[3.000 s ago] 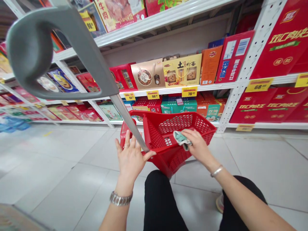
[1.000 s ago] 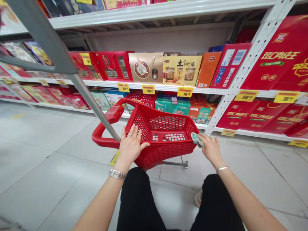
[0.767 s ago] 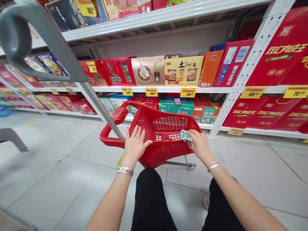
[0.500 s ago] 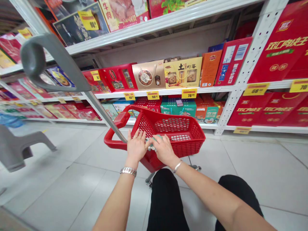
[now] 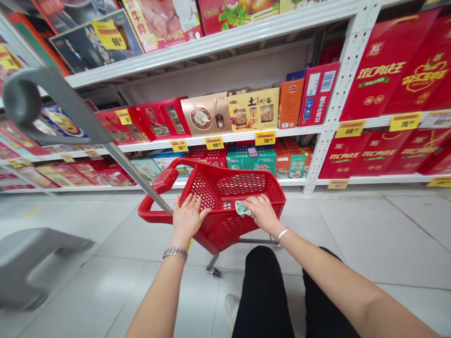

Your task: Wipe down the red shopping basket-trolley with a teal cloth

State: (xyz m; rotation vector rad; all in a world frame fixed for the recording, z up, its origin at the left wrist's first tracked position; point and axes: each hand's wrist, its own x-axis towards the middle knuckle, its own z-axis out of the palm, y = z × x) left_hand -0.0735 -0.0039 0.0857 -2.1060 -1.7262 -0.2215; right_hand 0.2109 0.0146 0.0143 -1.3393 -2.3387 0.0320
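Observation:
A red plastic mesh shopping basket on wheels [image 5: 214, 188] stands in front of me, with a long metal pole [image 5: 137, 173] rising to a grey loop handle [image 5: 21, 101] at upper left. My left hand [image 5: 186, 218] lies flat on the basket's near edge, fingers spread, gripping nothing. On the right side of that edge rests my right hand [image 5: 260, 213], pinching a small teal cloth [image 5: 242, 209]. Most of the cloth is hidden under my fingers.
White metal shelving [image 5: 211, 49] holds red, gold and green gift boxes [image 5: 253, 110] above yellow price tags. A grey plastic stool [image 5: 31, 263] stands on the tiled floor at lower left. My black trouser legs [image 5: 262, 295] fill the bottom middle.
My right hand has moved away from my left, rightward along the basket's near edge, with the cloth still in it. The view has turned, bringing more of the grey stool in.

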